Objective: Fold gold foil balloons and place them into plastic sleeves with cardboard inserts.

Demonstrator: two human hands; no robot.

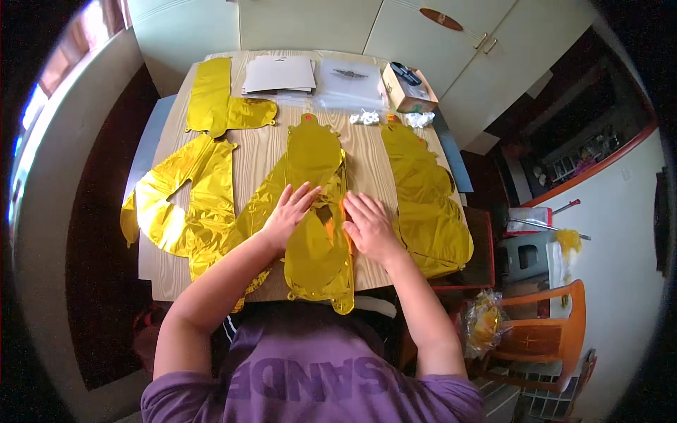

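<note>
Foil balloons (314, 151), at least four, lie on one desk (257, 151); the left hand (282, 217) and right hand (369, 230), fingers outstretched, touch the middle ones. One box (395, 97) holds a black object (405, 73).

The head camera looks steeply down from above the purple shirt (310, 398), facing forward over the nearby left hand (287, 215) and right hand (374, 229), across the table (255, 151) to the cupboards (303, 25) beyond; its wide fisheye lens bends the table's edges.
</note>
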